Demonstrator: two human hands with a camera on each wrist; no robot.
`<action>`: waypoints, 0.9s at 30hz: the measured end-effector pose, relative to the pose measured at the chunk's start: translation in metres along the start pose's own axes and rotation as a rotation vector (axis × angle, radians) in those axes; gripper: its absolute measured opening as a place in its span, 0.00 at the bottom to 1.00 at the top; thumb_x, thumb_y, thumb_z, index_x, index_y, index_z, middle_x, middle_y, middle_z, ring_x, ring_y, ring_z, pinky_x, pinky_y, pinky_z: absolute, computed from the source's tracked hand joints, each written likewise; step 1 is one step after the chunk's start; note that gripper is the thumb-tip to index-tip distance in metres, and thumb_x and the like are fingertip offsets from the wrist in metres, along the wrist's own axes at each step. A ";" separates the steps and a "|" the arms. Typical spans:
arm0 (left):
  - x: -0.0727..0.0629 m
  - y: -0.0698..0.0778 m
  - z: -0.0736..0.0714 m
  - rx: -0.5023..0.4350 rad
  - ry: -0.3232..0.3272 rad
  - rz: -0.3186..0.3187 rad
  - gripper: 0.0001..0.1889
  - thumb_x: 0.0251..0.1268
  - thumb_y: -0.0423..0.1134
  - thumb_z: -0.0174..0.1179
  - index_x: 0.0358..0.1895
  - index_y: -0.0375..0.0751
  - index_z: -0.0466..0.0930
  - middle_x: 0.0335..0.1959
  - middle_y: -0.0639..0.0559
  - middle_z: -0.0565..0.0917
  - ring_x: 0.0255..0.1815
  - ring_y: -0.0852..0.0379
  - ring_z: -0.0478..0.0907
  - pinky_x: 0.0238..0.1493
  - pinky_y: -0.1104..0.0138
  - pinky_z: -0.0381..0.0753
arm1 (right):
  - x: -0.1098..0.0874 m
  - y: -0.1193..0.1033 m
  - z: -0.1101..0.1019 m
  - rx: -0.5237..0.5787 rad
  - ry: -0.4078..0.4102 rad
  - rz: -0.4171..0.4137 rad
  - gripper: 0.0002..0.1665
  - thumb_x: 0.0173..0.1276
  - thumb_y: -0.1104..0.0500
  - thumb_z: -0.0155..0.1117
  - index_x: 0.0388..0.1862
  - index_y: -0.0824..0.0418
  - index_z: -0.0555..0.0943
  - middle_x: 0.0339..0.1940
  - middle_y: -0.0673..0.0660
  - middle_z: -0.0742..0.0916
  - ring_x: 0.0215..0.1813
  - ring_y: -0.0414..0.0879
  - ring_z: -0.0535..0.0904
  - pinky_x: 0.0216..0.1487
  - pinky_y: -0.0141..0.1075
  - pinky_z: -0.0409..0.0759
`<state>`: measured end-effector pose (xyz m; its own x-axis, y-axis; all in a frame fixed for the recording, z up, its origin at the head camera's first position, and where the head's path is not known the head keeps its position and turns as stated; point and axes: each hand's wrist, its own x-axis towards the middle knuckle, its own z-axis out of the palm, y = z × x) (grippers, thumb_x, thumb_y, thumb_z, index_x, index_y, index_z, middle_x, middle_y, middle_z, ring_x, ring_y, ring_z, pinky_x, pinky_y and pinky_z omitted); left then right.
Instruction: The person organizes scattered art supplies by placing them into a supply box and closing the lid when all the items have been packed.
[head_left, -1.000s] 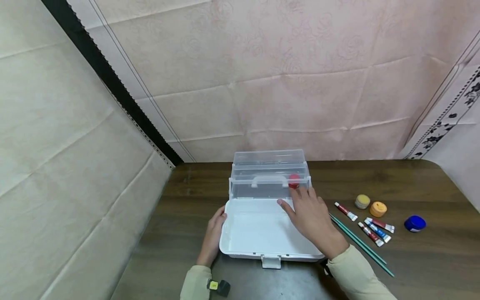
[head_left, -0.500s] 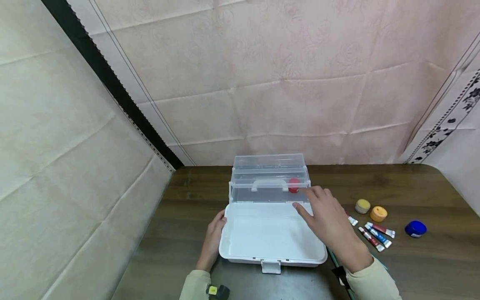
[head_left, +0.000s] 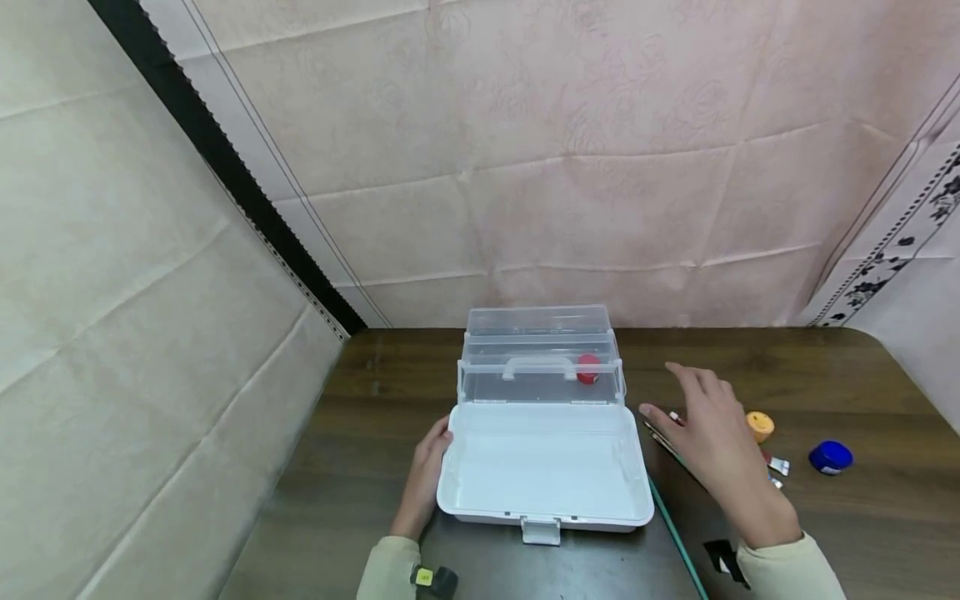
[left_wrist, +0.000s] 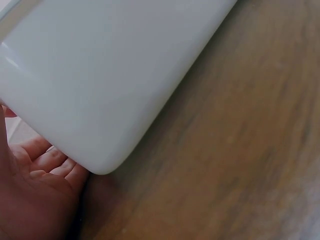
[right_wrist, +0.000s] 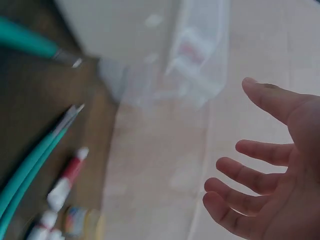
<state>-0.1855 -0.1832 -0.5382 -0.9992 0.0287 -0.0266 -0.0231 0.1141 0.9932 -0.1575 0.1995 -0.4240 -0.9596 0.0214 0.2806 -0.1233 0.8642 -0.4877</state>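
A white plastic box [head_left: 545, 467] with a front latch lies with its clear lid [head_left: 538, 321] raised behind. Through the clear plastic shows a red jar [head_left: 588, 369]. My left hand [head_left: 425, 479] holds the box's left side, with the fingers reaching under its edge in the left wrist view. Away from the box on the right, my right hand [head_left: 720, 458] hovers with spread fingers and nothing in them. Below it, partly covered, are teal-handled paintbrushes [right_wrist: 35, 165] and paint tubes [right_wrist: 68, 177]. A jar with a yellowish lid [right_wrist: 85, 222] shows only in the right wrist view.
An orange jar [head_left: 760, 426] and a blue jar [head_left: 830, 457] stand to the right on the wooden table [head_left: 345, 467]. Pale cloth [head_left: 562, 217] hangs behind the table, and more cloth [head_left: 150, 350] closes the left side.
My right hand has left the clear compartment by the red jar and moved right, over the brushes and tubes. My left hand stays on the box's left side.
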 end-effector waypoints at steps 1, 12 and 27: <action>0.000 0.000 0.000 0.001 0.000 -0.002 0.26 0.87 0.42 0.42 0.79 0.35 0.66 0.77 0.38 0.72 0.78 0.41 0.66 0.78 0.43 0.61 | 0.000 0.006 0.001 0.000 -0.003 0.025 0.44 0.70 0.51 0.75 0.75 0.72 0.69 0.67 0.80 0.74 0.66 0.77 0.68 0.60 0.73 0.70; 0.000 0.000 -0.002 0.002 -0.007 -0.009 0.26 0.88 0.42 0.42 0.80 0.34 0.65 0.78 0.38 0.71 0.79 0.41 0.66 0.78 0.44 0.61 | 0.003 0.063 0.003 0.018 -0.015 0.169 0.47 0.72 0.52 0.74 0.76 0.77 0.63 0.68 0.86 0.66 0.68 0.84 0.58 0.64 0.77 0.60; 0.000 -0.001 -0.001 0.010 -0.004 0.009 0.26 0.87 0.40 0.41 0.79 0.32 0.65 0.76 0.37 0.73 0.76 0.43 0.69 0.74 0.55 0.68 | 0.009 0.108 0.013 0.029 -0.094 0.214 0.47 0.72 0.57 0.71 0.75 0.82 0.59 0.67 0.89 0.63 0.68 0.88 0.54 0.62 0.80 0.61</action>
<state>-0.1855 -0.1841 -0.5391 -0.9993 0.0340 -0.0182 -0.0139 0.1234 0.9923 -0.1826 0.2866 -0.4849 -0.9838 0.1549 0.0903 0.0800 0.8299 -0.5521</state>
